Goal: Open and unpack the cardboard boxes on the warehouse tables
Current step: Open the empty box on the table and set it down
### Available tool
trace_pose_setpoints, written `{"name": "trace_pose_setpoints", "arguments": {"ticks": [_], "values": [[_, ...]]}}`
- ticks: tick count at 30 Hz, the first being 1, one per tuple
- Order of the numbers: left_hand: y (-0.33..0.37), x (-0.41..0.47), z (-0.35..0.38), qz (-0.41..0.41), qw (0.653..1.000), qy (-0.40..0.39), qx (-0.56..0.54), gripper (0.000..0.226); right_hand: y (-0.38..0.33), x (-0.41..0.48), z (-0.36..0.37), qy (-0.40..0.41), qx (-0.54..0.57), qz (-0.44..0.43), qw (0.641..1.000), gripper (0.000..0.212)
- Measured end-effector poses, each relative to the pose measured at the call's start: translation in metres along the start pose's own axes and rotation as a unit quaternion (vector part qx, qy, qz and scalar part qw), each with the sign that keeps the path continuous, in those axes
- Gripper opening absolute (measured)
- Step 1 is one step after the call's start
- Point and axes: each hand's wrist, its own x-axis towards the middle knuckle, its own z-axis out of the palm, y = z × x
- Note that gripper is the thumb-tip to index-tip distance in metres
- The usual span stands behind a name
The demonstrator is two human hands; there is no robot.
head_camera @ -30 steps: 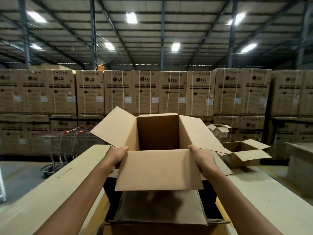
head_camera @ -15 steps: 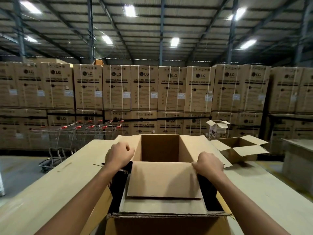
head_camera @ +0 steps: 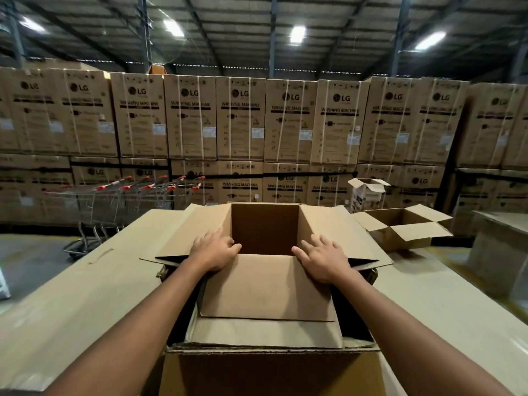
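Inner box (head_camera: 265, 284) lowered; left hand (head_camera: 214, 250) and right hand (head_camera: 323, 258) press flat, fingers spread

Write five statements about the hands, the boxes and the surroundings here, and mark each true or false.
1. Both hands rest on the open box. True: the left hand and right hand lie flat at its near corners, on the open box.
2. The open box is packed full of goods. False: its visible interior looks empty.
3. A second open box sits further along the table to the right. True.
4. The stacked cartons at the back are printed "refrigerator". False: they read "washing machine".
5. Shopping trolleys stand right of the table. False: they are to its left.
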Motion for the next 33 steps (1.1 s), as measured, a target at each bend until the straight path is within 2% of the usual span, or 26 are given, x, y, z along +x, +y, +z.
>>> {"name": "trace_pose_setpoints", "arguments": {"ticks": [2,5,7,9,12,17,23,28,33], "values": [[0.005,-0.005,0.001,-0.013,1.000,0.023,0.001,0.054,0.001,-0.003,0.000,0.002,0.001,-0.004,1.000,0.065],[0.019,-0.024,0.008,-0.037,0.993,0.106,-0.027,0.054,0.003,-0.017,0.002,0.010,0.011,-0.008,1.000,0.066],[0.033,-0.044,0.015,-0.022,0.991,0.127,-0.025,0.055,0.004,-0.035,0.002,0.014,0.013,-0.027,0.999,0.067],[0.054,-0.065,0.021,0.012,0.993,0.112,-0.026,0.055,0.007,-0.059,0.001,0.016,0.024,-0.044,0.999,0.067],[0.090,-0.095,0.030,0.077,0.983,0.128,-0.102,0.059,0.016,-0.096,0.000,0.018,0.033,-0.023,0.999,0.070],[0.160,-0.146,0.041,0.206,0.931,0.175,-0.247,0.060,0.047,-0.171,-0.003,0.093,0.110,0.023,0.989,0.075],[0.265,-0.218,0.085,0.236,0.891,0.141,-0.360,0.052,0.132,-0.282,0.003,0.223,0.191,0.086,0.952,0.068],[0.376,-0.295,0.156,0.272,0.842,0.103,-0.454,0.037,0.215,-0.402,0.036,0.298,0.261,0.195,0.897,0.062],[0.468,-0.355,0.230,0.344,0.823,0.038,-0.451,0.039,0.295,-0.512,0.082,0.284,0.257,0.300,0.874,0.060]]}}
